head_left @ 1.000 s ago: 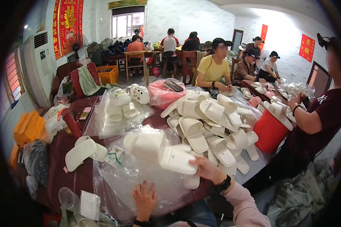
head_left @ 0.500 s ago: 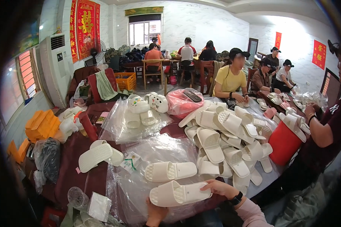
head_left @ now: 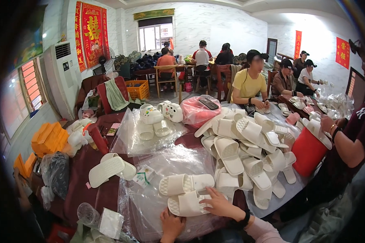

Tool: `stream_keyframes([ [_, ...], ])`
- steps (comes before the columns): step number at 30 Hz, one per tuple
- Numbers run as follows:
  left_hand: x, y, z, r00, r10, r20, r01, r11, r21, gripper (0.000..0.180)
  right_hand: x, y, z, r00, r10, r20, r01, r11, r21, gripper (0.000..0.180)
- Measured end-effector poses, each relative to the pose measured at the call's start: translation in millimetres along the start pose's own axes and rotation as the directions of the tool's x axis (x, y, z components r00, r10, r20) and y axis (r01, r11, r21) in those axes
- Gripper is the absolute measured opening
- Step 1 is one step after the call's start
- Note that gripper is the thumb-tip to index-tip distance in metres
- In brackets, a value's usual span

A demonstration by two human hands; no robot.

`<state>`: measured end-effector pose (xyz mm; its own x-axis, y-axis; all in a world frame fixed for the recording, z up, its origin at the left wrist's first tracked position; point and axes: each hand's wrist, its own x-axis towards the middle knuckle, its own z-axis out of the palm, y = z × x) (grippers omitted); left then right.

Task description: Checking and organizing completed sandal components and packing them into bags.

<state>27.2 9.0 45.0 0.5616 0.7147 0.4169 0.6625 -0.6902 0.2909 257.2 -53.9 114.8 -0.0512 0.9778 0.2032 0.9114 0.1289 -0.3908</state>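
Two white slippers [head_left: 185, 184] lie side by side on a clear plastic bag [head_left: 150, 198] spread over the dark red table. My right hand [head_left: 220, 202] rests flat on the nearer slipper [head_left: 186, 203], fingers spread. At the table's near edge my left hand [head_left: 171, 224] presses on the bag, just below that slipper, holding nothing I can see.
A big heap of white slippers [head_left: 247, 150] fills the table to the right. Another pair [head_left: 109, 170] lies at left, bagged slippers [head_left: 150, 121] further back. A red bucket [head_left: 310, 150] stands at right beside a person in dark red. Several people sit at tables behind.
The pair of slippers was lifted in my hands a second ago; now both lie flat on the bag. The view has tilted down and closer.
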Motion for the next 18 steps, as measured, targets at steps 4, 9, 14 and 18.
stream_keyframes([
  [4, 1.9, 4.0, -3.1, 1.000, -0.014, 0.014, 0.013, 1.000, 0.026, 0.040, 44.4, 27.5, 38.5, 0.971, -0.151, 0.185, 0.167, 0.983, -0.072, 0.032],
  [9, -3.0, -0.4, 4.3, 1.000, -0.017, 0.025, 0.017, 0.999, 0.028, 0.040, 64.4, 33.9, 46.1, 0.939, -0.229, 0.256, 0.229, 0.973, 0.029, 0.029],
  [14, -5.6, -1.0, 3.4, 0.997, -0.030, 0.072, 0.024, 0.997, 0.074, 0.040, 64.5, 17.5, 43.9, 0.939, -0.139, 0.314, 0.080, 0.978, 0.194, 0.041],
  [18, -5.6, -4.4, 4.3, 1.000, 0.011, 0.022, -0.012, 0.999, 0.034, 0.039, 59.8, 18.5, 49.2, 0.965, -0.232, 0.122, 0.178, 0.923, 0.341, 0.038],
])
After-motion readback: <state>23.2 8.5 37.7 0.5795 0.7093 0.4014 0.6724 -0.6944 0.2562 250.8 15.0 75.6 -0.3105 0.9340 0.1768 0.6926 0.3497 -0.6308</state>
